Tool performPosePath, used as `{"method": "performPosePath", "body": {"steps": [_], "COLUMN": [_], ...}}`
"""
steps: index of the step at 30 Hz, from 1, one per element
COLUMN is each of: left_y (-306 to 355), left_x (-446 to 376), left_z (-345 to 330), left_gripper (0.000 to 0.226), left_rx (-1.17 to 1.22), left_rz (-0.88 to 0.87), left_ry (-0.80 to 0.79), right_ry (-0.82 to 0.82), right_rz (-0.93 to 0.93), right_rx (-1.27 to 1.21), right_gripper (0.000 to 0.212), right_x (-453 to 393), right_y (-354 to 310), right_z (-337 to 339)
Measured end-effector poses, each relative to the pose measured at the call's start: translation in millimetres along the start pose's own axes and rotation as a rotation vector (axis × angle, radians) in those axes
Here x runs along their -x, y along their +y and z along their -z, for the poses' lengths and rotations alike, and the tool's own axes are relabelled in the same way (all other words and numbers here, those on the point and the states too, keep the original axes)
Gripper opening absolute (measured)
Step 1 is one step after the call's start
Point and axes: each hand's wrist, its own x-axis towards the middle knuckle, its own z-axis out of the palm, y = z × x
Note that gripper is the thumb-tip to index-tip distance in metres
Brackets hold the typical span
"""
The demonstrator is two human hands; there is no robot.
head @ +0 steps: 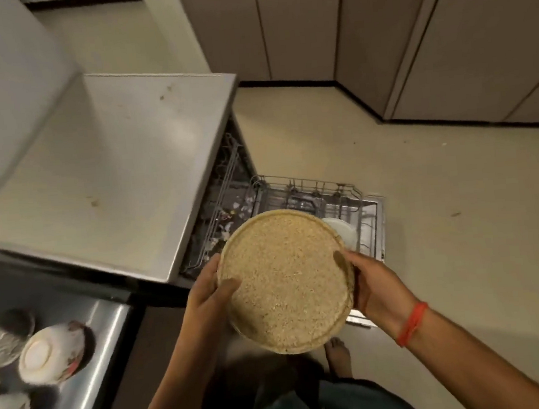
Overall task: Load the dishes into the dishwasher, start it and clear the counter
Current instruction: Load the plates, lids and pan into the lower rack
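Note:
A round tan speckled plate [284, 281] hangs above the pulled-out lower dishwasher rack [339, 195]. My left hand [209, 294] grips its left rim with the thumb on its face. My right hand [371, 285] grips the right rim. A white dish [342, 232] stands in the rack, partly hidden behind the plate. The dishwasher's upper rack [226, 172] shows under the counter edge. Upturned white bowls [51, 352] lie on the steel drainboard [105, 319] at lower left.
A pale counter top [105, 166] sits left of the dishwasher. Grey cabinet doors [377, 31] line the far wall and right side. My bare foot [338, 355] stands on the beige floor [442, 221] beside the open dishwasher door.

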Motion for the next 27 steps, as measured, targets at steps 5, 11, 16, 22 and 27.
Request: {"method": "performPosePath", "body": {"steps": [5,11,16,22,27], "left_y": [-2.7,-21.9,-32.8,-67.2,-117.5], "left_x": [-63.4,-134.3,-179.6,-205.7,-226.3], "left_z": [-22.1,-27.8,-35.2,-59.7,-83.4], "left_gripper": [0.056,0.051,0.052,0.040,0.032], "left_rx": [-0.067,-0.208,-0.262,-0.273,-0.295], "left_rz": [0.120,0.287,0.323,0.405,0.498], "left_ry": [-0.150,-0.279,-0.294,-0.306,-0.263], "right_ry": [0.127,0.300,0.424,0.551,0.608], "right_rz": [0.024,0.054,0.146,0.248,0.321], "right_rx": [-0.007,0.006,0.080,0.305,0.698], "right_gripper": [0.026,0.022,0.019,0.036,0.037], "right_x": [-8.0,-40.1,-75.8,-152.9,-252.6], "right_y": [0.5,-11.3,-49.3,-91.4,-99.9], "right_z": [18.3,22.9,35.0,63.4,91.6]}}
